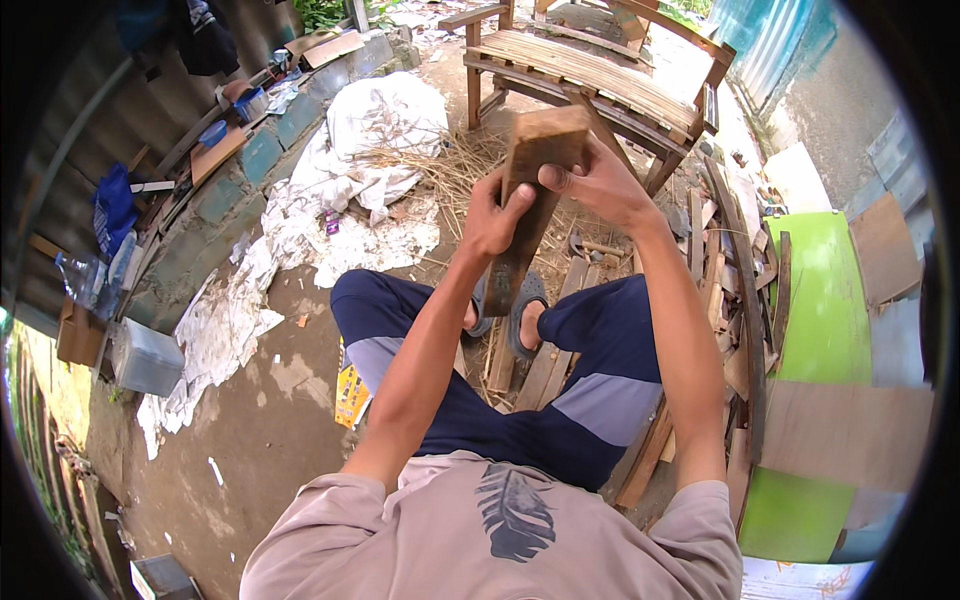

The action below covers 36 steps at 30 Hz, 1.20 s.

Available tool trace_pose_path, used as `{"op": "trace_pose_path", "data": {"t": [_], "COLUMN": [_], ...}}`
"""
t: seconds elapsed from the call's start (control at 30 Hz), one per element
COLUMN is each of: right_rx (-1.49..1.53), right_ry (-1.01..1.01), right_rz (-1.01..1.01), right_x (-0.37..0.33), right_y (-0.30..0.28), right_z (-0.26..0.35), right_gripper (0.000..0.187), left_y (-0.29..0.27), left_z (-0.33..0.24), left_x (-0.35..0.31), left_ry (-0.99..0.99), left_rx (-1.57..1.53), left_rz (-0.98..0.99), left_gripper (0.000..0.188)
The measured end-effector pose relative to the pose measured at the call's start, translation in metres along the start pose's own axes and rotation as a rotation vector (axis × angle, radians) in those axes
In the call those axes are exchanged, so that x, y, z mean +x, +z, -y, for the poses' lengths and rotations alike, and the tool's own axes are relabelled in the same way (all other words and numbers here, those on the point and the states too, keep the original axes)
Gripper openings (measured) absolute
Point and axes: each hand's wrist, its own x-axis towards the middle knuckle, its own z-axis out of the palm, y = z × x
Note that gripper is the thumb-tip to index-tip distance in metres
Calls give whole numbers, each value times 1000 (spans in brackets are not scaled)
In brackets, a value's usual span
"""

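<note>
In front of me, above my knees, a thick, long wooden block (545, 165) is held up at a tilt, its pale end raised and its darker length running down between my legs. My left hand (497, 215) is closed around its left side. On the upper right side, my right hand (605, 188) grips it with the thumb pressed on its face. Beyond my right knee, what looks like a hammer (602, 248) lies among wood strips. Several planks (545, 375) lie on the ground beneath my legs.
A slatted wooden bench (580, 70) stands ahead. White sheeting (385, 130) and dry straw (450, 165) spread at its left. Scrap boards (745, 300) pile up on my right beside a green panel (815, 300). A yellow printed package (350, 390) is by my left thigh.
</note>
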Motion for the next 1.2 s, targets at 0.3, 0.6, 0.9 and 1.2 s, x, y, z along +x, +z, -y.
{"op": "trace_pose_path", "data": {"t": [0.3,0.6,0.9,1.2], "right_rx": [653,906,539,458], "right_ry": [-305,-53,75,160], "right_rz": [-559,-677,-636,-458], "right_x": [-28,12,85,157], "right_y": [40,71,91,104], "right_z": [-34,-75,-77,-109], "right_gripper": [30,50,48,50], "left_y": [1,-20,-81,-109], "left_z": [-21,40,160,209], "left_x": [30,6,-79,-71], "left_ry": [-23,-307,-821,-1312], "left_rx": [548,401,361,-943], "left_rz": [368,55,-446,-616], "left_gripper": [60,41,69,123]}}
